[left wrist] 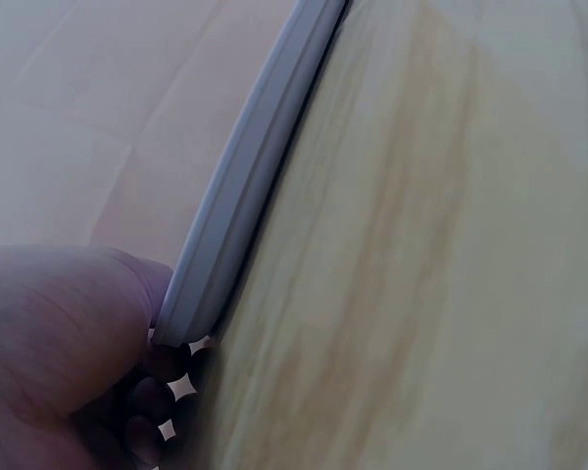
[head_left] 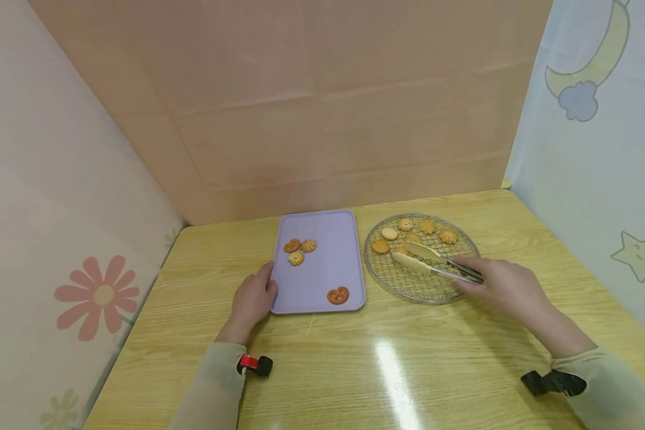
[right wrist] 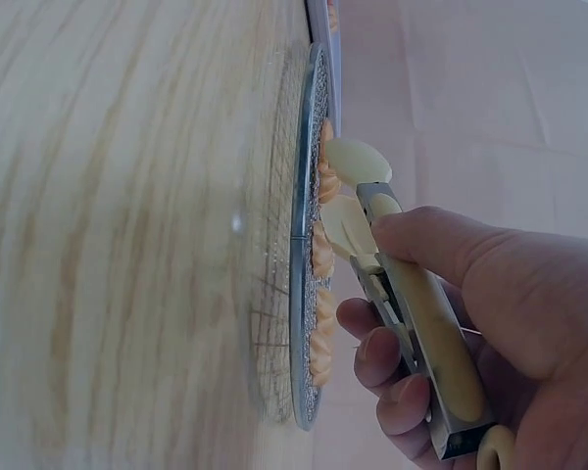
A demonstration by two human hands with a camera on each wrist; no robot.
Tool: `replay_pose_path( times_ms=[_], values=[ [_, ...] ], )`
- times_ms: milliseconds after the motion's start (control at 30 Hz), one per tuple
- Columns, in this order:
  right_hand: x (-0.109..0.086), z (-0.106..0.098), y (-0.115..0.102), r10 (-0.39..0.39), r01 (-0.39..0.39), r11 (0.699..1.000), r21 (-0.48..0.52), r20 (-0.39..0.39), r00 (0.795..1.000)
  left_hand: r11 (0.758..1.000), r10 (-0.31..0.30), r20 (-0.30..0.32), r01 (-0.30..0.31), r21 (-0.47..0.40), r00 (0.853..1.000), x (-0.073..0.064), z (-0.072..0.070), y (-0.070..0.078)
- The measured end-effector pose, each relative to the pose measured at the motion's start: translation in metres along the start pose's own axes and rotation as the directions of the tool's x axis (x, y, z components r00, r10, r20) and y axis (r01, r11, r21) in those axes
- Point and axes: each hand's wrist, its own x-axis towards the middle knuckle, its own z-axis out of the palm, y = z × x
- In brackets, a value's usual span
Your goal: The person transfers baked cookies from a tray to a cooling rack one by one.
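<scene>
My right hand [head_left: 505,288] holds a pair of metal tongs [right wrist: 426,323] with cream tips, the thumb on one arm and fingers curled round the other. The tips stand apart over cookies on a round wire rack [head_left: 369,263], around a swirl cookie that they partly hide. At the left edge of a lilac tray [head_left: 322,280], my left hand [head_left: 253,303] grips the rim, thumb on the edge and fingers curled under it in the left wrist view. On the tray, a pretzel [head_left: 292,245], a swirl cookie [head_left: 309,246] and a pale yellow cookie [head_left: 296,258] lie together. Another pretzel [head_left: 338,295] lies near the front.
Several cookies, round and swirl-shaped, lie on the rack, among them a brown round one [head_left: 380,246] and a swirl one [head_left: 448,236]. Tray and rack stand side by side on a wooden table [head_left: 328,370]. Cloth screens [head_left: 322,119] enclose the back and both sides.
</scene>
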Motion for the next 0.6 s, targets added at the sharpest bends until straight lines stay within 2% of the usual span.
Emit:
replay_pose_path(
  times_ms=[233, 367, 600],
  values=[
    [0.000, 0.002, 0.001, 0.007, -0.007, 1.000, -0.007, 0.021, 1.000, 0.998, -0.057, 0.047, 0.056, 0.013, 0.997, -0.007, -0.013, 0.020],
    [-0.001, 0.002, 0.000, 0.005, -0.005, 1.000, -0.010, 0.023, 1.000, 0.997, -0.069, 0.063, 0.067, 0.032, 0.996, -0.006, -0.013, 0.021],
    [-0.001, 0.002, -0.001, 0.006, -0.006, 1.000, -0.008, 0.025, 1.000, 0.998, -0.056, 0.056, 0.055, 0.028, 0.997, -0.006, -0.012, 0.019]
  ],
)
